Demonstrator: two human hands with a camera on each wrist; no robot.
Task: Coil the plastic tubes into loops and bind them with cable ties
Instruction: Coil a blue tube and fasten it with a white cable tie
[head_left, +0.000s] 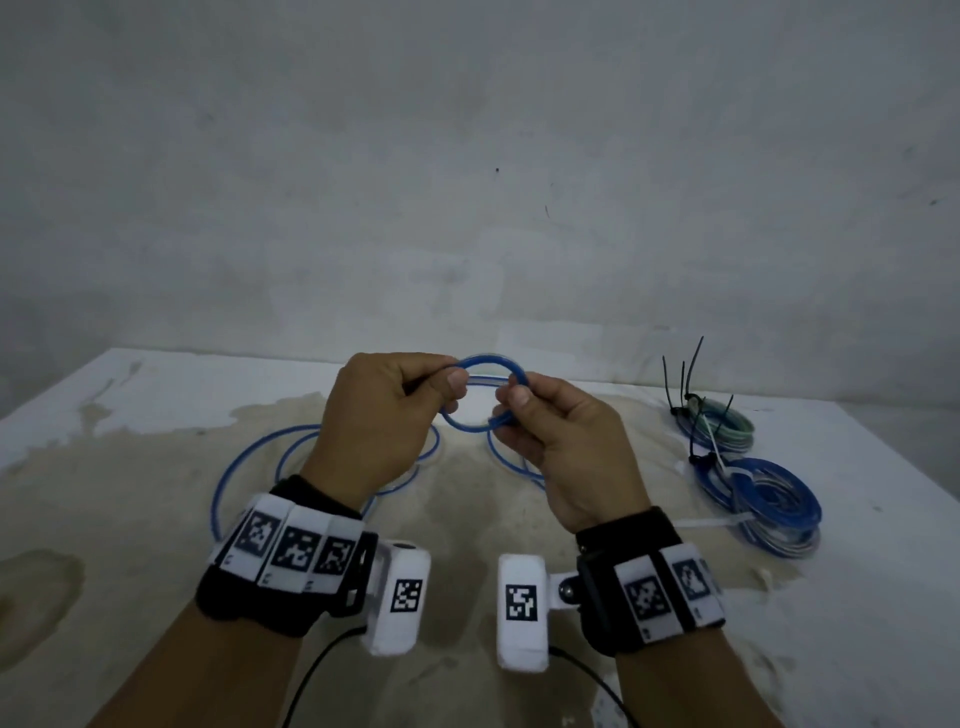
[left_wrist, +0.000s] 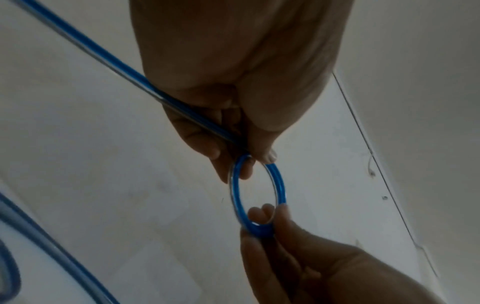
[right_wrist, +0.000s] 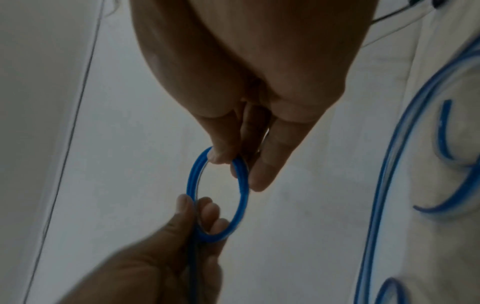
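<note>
Head view: left hand (head_left: 374, 415) and right hand (head_left: 561, 447) are raised above the table (head_left: 130, 395), each pinching an opposite side of a small loop (head_left: 485, 395) of blue tube, thumb against fingers. The rest of the tube (head_left: 249, 457) trails in loose curves on the table under the hands. To the right lie two bound coils (head_left: 763, 499), with black cable ties (head_left: 680, 379) sticking up by the far one and a white tie across the near one. Left wrist view: left hand (left_wrist: 233, 82) clamps the loop (left_wrist: 259, 195) at its top with a straight run of tube passing through the fingers; right hand (left_wrist: 311, 263) pinches the bottom. Right wrist view: right hand (right_wrist: 246, 72) pinches the loop (right_wrist: 218, 193) at its top, middle finger extended alongside; left hand (right_wrist: 161, 257) grips the bottom; loose tube (right_wrist: 384, 174) on the table at right.
</note>
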